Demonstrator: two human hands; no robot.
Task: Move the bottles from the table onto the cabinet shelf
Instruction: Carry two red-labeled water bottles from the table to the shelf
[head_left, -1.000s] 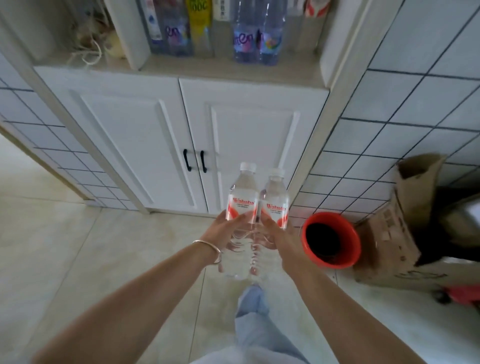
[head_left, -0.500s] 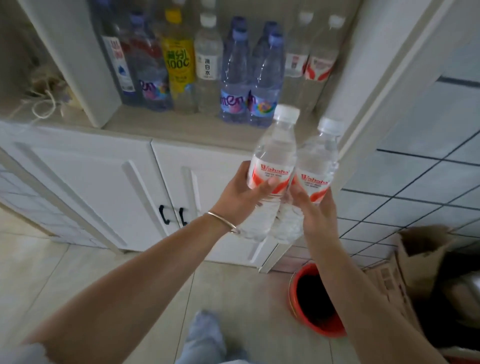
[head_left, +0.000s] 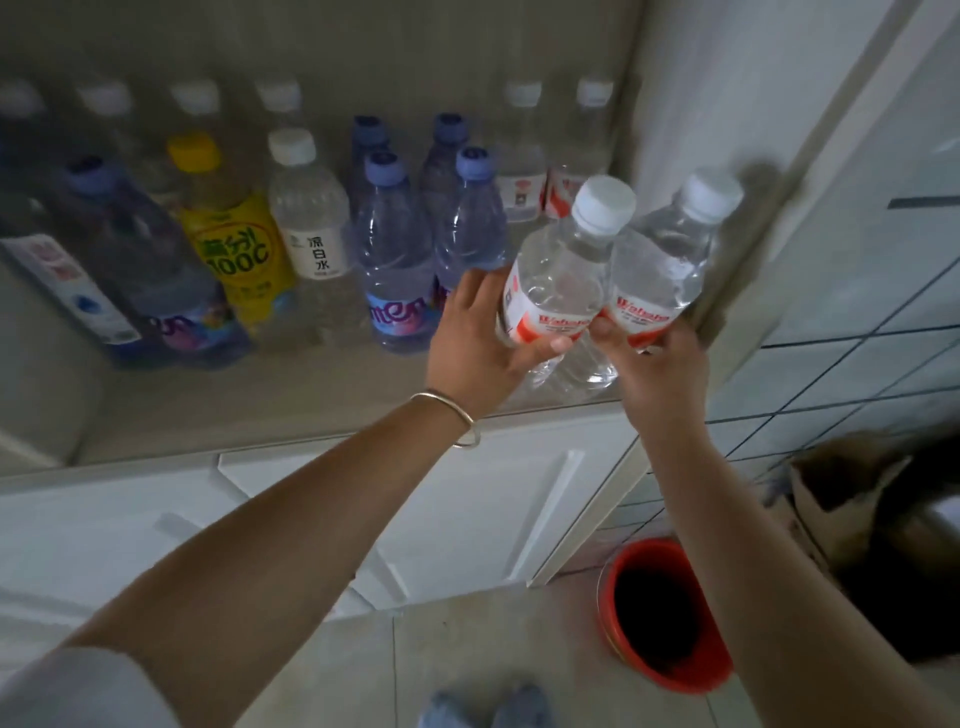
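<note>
Cabinet (head_left: 467, 519): white, two panelled doors below, open shelf (head_left: 291, 405) above at chest level. I look down onto it.

Shelf load: a row of standing bottles toward the back. From the left, dark blue-tinted bottles (head_left: 156, 270) with purple labels, a yellow bottle (head_left: 236, 249) with a yellow cap, a clear white-capped bottle (head_left: 311, 223) with a white label, then four blue-capped bottles (head_left: 400, 249) in a cluster. Behind these, a blurred back row of white-capped bottles; two with red-and-white labels (head_left: 540, 192) at the right end. Front strip of the shelf is bare.

Floor: pale tile. Red bucket (head_left: 665, 618) stands at the cabinet's right corner; a brown cardboard box (head_left: 841, 499) just beyond it, against the tiled wall (head_left: 857, 338).

My arms: both extended over the shelf's right front edge. Thin metal bangle (head_left: 452, 415) on my left wrist.

Left hand (head_left: 478, 343): grip clamped around the lower body of the left water bottle (head_left: 561, 260), thumb across the red label.

Right hand (head_left: 660, 369): grip clamped on the right water bottle (head_left: 665, 260), fingers around the label band.

Both bottles: clear, white caps, red-and-white labels, tilted with caps leaning right and away, sides touching each other. Their bases are above the shelf's right front area; contact with the shelf cannot be told.
</note>
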